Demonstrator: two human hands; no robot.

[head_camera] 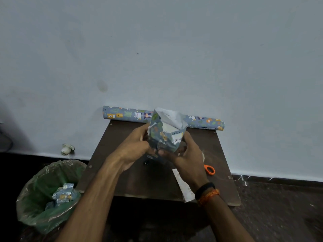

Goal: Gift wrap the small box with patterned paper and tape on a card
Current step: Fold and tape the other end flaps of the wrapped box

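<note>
Two hands are wrapped around the small box [166, 137], which is held up above the brown table [139, 180], near its middle, tilted, not resting on the surface. The box is mostly covered by the patterned paper [158, 130]; the top end is unsealed, with white paper flaps standing open and a pale face of the box visible inside.

The left hand [134, 147] is curled onto the left side of the package, thumb on the paper near the lower front edge. The right hand [185, 154] is curled onto the right side and bottom, thumb pressed on the lower front fold. The far-side fingertips of both hands are hidden by the package; how tightly they are closed cannot be told. A black band and an orange thread are seen on the right wrist.

The wrapping paper roll [122, 115], same animal print, is laid along the far table edge against the wall, behind the box. A white strip [183, 186] is laid on the table by the right forearm; whether it is the card or a paper offcut cannot be told. An orange scissor handle [209, 169] is seen just right of the right hand, the rest hidden. A small dark item under the hands is too blurred to identify.

A bin with a green liner [40, 198] is placed left of the table, with patterned paper scraps [63, 193] inside.
</note>
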